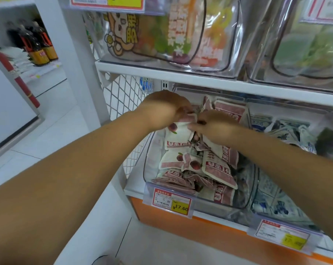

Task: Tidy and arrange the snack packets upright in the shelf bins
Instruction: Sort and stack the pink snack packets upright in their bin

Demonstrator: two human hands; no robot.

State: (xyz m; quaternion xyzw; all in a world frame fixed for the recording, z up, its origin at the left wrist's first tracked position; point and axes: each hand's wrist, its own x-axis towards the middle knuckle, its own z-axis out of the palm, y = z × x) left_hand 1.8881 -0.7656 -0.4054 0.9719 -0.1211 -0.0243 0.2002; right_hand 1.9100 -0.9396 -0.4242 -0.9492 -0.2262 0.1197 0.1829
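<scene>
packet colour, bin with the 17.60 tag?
Packets white with maroon bands, red fruit print; head view.

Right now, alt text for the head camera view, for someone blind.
The left hand and right hand pinch the top of one snack packet in a clear bin of jumbled red-and-white packets.

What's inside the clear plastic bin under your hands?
Jumbled red-and-white snack packets, flat or tilted. Left hand and right hand cover the back ones; clear plastic bin floor hidden.

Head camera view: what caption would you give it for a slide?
Left hand and right hand pinch a red-and-white snack packet over jumbled packets in a clear shelf bin.
</scene>
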